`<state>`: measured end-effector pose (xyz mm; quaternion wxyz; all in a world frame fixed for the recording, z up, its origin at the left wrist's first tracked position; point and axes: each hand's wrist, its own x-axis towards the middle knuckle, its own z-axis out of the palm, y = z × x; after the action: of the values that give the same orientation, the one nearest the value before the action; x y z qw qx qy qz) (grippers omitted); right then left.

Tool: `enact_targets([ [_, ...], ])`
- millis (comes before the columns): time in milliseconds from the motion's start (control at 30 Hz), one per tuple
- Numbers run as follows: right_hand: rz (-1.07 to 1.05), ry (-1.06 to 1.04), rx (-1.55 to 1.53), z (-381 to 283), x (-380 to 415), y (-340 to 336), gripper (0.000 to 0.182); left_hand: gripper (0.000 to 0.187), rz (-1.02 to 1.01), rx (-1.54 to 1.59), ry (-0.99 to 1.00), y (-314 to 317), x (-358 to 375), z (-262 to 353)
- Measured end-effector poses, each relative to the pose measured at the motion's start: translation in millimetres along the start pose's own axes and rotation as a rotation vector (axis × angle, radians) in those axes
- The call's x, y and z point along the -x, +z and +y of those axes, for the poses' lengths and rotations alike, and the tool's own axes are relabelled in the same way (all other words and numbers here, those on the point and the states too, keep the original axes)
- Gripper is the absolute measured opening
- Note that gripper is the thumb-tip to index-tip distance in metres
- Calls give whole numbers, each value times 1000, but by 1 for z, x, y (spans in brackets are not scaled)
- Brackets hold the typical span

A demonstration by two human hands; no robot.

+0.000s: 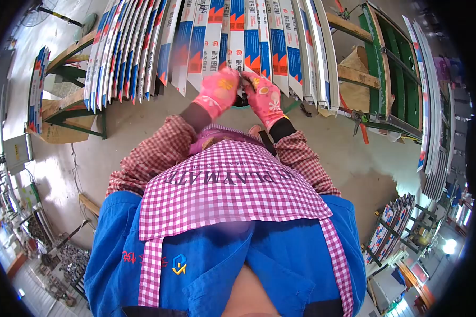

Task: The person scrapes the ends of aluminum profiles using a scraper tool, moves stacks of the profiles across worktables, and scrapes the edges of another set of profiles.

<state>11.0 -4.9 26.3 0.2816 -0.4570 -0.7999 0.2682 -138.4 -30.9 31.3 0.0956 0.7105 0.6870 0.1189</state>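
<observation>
My left hand (218,93), in a pink flowered glove, is closed at the near end of the row of long profiles (237,39). Slight blur covers its fingers, and what they grip is hidden. Close beside it, my right hand (264,99) in a matching glove has its fingers curled together against the end of a middle profile; what is in them does not show clearly. The profiles lie side by side, wrapped in white, blue and red printed film, their ends pointing towards me. A dark round thing (240,100) shows partly below my hands.
Wooden-topped green supports (71,103) stand under the profiles at left. A green rack (383,63) stands at right, with a red-handled clamp (363,124) near it. More wrapped profiles (391,222) lean at lower right. A cable (75,164) runs along the floor at left.
</observation>
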Motion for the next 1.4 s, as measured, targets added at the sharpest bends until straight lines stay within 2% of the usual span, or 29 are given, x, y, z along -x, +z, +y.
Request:
enact_targets([
  [100, -15, 41, -20, -4, -1, -3, 24, 17, 155, 199, 15, -40, -11, -8],
  [233, -10, 49, -23, -6, -7, -6, 24, 17, -2, 117, 181, -11, -1, -5],
  [267, 4, 27, -34, -4, -9, -6, 24, 15, -114, 38, 96, -6, -2, 5],
  [400, 46, -18, -95, 10, -12, -9, 25, 14, 51, 129, 164, 6, -1, 18],
  [500, 24, -14, -77, 19, -13, -10, 26, 11, 70, 167, 170, 7, -2, 23],
  [600, -51, 39, 6, 14, -13, -16, 25, 4, 219, 223, 52, 2, -36, -19],
  [633, -37, 28, -8, 15, -14, -15, 24, 7, 493, 333, -23, -10, -58, -51],
  [700, -15, 15, -35, 17, -10, -11, 23, 4, 516, 1204, -270, -130, -66, -53],
  [767, -12, 48, -33, 6, -13, -16, 21, 5, 492, 1291, -128, -178, -76, -74],
  [867, -16, 81, -124, -18, -1, -22, 20, 12, 309, 1308, 19, -163, -65, -99],
  [967, -162, 152, -228, -46, 19, -20, 21, 30, 217, 604, -193, -110, -40, -81],
  [1033, -175, 138, -214, -46, 25, -12, 22, 47, 74, 260, -3, -67, -29, -81],
  [1133, -197, 208, -255, -56, 26, -12, 24, 55, -70, -120, -37, -42, -10, -69],
  [1233, -168, 144, -183, -54, 27, -6, 24, 57, -167, -100, -77, -40, -15, -68],
  [1333, -145, 152, -176, -56, 29, -2, 24, 58, -155, -96, -57, -38, -14, -69],
  [1400, -36, 103, -165, -55, 28, 15, 25, 57, -199, -33, -73, -48, -15, -66],
])
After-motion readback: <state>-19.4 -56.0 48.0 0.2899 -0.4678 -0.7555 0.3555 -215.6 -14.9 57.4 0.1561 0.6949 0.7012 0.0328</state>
